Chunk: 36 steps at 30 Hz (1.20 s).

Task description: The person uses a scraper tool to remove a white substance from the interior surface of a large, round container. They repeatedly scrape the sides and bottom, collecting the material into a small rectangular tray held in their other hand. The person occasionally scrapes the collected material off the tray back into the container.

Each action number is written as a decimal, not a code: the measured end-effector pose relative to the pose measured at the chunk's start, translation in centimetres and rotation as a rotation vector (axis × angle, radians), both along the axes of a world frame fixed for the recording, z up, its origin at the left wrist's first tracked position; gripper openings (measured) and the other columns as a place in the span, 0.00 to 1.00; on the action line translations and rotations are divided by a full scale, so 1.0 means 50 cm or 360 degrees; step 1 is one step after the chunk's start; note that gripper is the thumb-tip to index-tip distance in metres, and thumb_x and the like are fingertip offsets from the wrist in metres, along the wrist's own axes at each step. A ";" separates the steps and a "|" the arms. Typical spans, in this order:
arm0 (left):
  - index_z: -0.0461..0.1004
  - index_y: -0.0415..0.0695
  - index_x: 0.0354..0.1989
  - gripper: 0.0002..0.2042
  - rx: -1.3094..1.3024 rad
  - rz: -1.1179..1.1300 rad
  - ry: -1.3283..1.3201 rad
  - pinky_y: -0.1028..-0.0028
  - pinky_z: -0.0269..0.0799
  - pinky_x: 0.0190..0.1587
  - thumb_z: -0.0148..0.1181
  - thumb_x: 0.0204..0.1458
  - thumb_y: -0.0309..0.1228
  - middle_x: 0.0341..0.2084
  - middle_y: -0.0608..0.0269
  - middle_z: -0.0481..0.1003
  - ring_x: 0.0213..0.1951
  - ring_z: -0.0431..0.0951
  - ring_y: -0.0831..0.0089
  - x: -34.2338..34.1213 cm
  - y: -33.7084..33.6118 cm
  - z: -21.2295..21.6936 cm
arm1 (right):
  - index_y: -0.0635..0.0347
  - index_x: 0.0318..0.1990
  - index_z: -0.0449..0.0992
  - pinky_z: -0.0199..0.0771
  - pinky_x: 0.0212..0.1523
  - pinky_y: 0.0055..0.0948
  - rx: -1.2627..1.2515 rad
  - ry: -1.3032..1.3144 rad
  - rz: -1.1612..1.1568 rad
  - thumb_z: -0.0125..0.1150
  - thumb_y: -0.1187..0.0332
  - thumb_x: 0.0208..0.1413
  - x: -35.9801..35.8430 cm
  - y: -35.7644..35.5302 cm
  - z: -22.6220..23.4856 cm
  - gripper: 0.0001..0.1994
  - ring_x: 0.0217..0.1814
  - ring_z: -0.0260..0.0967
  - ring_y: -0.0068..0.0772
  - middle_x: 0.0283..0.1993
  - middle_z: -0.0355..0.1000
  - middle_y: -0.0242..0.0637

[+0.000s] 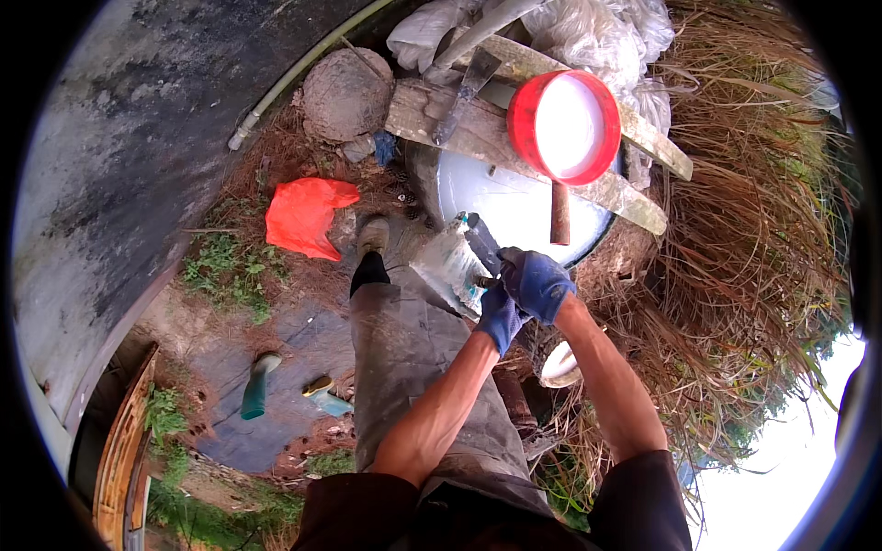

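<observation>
Both my hands wear blue gloves. My right hand is closed around the handle of a broad, flat-bladed tool whose pale, smeared blade points left over my raised knee. My left hand sits just below it, gripping the same handle from underneath. A dark second blade edge shows above the pale one. My grey trouser leg and worn shoe rest below the tool.
A red-rimmed round bowl lies on weathered planks over a pale drum. A red plastic bag, a round stone, a green bottle and dry grass surround me. A dark curved wall is left.
</observation>
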<state>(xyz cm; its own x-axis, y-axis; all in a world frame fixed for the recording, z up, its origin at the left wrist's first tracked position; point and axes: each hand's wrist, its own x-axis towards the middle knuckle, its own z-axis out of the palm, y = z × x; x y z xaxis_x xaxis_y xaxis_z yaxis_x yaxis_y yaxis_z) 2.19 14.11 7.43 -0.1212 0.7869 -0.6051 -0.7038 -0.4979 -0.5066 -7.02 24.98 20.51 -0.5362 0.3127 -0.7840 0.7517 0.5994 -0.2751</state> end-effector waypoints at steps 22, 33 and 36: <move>0.73 0.46 0.52 0.17 -0.0380 -0.0949 0.0000 0.58 0.81 0.47 0.49 0.66 0.45 0.43 0.58 0.78 0.44 0.81 0.63 -0.051 -0.014 0.069 | 0.55 0.47 0.81 0.76 0.34 0.37 -0.0344 0.0091 -0.0174 0.53 0.68 0.58 0.055 0.044 -0.036 0.13 0.28 0.76 0.38 0.30 0.78 0.48; 0.70 0.43 0.58 0.22 -0.0375 -0.1032 0.0132 0.56 0.81 0.49 0.43 0.68 0.47 0.51 0.56 0.77 0.49 0.80 0.62 -0.078 -0.067 0.091 | 0.54 0.47 0.78 0.76 0.36 0.48 -0.0148 0.0033 0.0461 0.54 0.63 0.58 0.070 0.003 -0.019 0.13 0.34 0.77 0.55 0.31 0.78 0.50; 0.71 0.45 0.56 0.19 -0.0318 -0.0961 0.0074 0.59 0.82 0.44 0.41 0.69 0.44 0.47 0.58 0.78 0.46 0.80 0.64 -0.067 -0.093 0.060 | 0.57 0.46 0.78 0.77 0.38 0.48 -0.0175 0.0048 0.0523 0.54 0.63 0.58 0.075 -0.007 -0.027 0.13 0.35 0.78 0.55 0.32 0.78 0.51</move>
